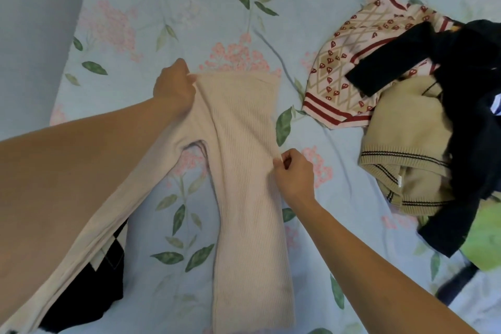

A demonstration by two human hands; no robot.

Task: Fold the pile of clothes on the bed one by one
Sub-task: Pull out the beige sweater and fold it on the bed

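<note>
Below the left forearm, at the near-left edge, a black garment with a pale diamond pattern (103,274) lies partly hidden under a long sleeve of the pale pink ribbed sweater (244,171). The left hand (173,87) reaches forward and grips the sweater's far-left corner, fingers curled over the fabric edge. From that hand the sweater's body runs back toward the person as a long, narrow panel lying flat on the bed (189,8), whose light blue sheet carries pink flowers and green leaves. The sleeve trails from just under the left hand down along the left forearm to the near-left corner.

To the right of the panel, the right hand (295,173) pinches the sweater's right edge about midway along, thumb and fingertips closed on the knit.

Farther right of that hand, well apart from the sweater, sits the unfolded pile. At its far side is a cream knit with red hearts and red stripes (344,62). Nearer lies a beige knit with dark stripes (406,127). A black garment (471,116) sprawls across both, one sleeve crossing the heart-patterned knit. A bright green cloth (488,238) shows beneath the pile at the right edge.
</note>
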